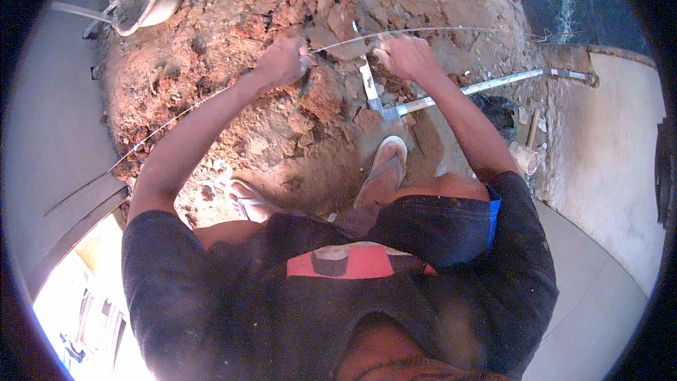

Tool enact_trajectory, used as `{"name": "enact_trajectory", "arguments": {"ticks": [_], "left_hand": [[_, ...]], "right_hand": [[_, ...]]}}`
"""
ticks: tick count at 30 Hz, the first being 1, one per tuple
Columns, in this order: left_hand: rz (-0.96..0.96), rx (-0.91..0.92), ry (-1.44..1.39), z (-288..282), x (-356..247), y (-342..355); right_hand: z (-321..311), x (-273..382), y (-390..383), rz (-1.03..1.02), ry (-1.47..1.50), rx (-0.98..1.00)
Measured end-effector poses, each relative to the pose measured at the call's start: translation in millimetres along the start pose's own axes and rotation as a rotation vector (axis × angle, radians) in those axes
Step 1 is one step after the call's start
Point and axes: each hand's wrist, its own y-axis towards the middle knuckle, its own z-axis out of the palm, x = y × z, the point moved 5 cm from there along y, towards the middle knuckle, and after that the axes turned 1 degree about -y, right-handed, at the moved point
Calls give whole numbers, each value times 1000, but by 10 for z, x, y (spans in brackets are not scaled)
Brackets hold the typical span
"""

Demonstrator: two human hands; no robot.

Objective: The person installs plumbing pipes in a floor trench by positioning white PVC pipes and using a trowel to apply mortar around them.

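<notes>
My left hand is closed on a thin pale line, possibly string or wire. My right hand grips the same line a short way to the right, fingers curled. The line runs from the lower left past both hands toward a small loop at the upper right. Beneath it, white pipe meets at a grey fitting on the broken reddish soil. An upright pipe piece lies between my hands, pointing away from me.
A muddy bucket stands at upper left beside a grey wall. A dark blue surface fills the upper right, above a pale wall. A dark hole and pale container lie right. My sandalled feet rest on the soil.
</notes>
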Motion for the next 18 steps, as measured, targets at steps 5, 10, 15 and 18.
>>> {"name": "enact_trajectory", "arguments": {"ticks": [5,10,15,18], "left_hand": [[46,-117,-27,-122,-53,64],[89,-109,-6,-178,58,150],[106,-71,-66,-15,99,143],[181,-52,-24,25,194,180]], "right_hand": [[-63,-163,318,173,80,-129],[211,-211,-36,143,204,43],[403,15,-865,-27,410,392],[295,283,-1052,-150,441,542]]}}
